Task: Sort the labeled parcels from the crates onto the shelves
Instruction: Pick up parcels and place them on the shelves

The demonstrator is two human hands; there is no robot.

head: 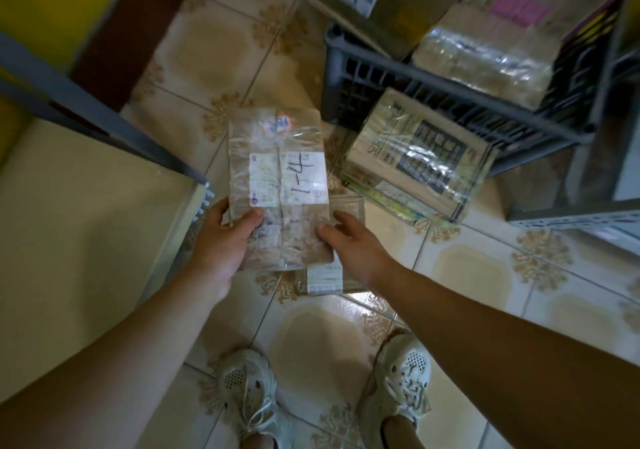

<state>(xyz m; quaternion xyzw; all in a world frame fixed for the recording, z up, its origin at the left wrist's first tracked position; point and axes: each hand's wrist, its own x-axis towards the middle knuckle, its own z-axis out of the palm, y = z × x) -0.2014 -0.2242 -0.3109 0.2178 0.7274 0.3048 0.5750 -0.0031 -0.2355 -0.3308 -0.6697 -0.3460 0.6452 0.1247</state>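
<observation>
Head view: left hand and right hand grasp one unshelved parcel; crate beyond them holds more parcels.

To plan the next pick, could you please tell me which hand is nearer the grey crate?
Right. The right hand holds the labeled parcel on the side toward the grey crate; the left hand holds its far side.

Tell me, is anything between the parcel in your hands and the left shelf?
The left hand and right hand hold the 1-4 parcel beside the cream shelf. Only a grey frame bar crosses the shelf's edge; nothing else blocks it.
</observation>
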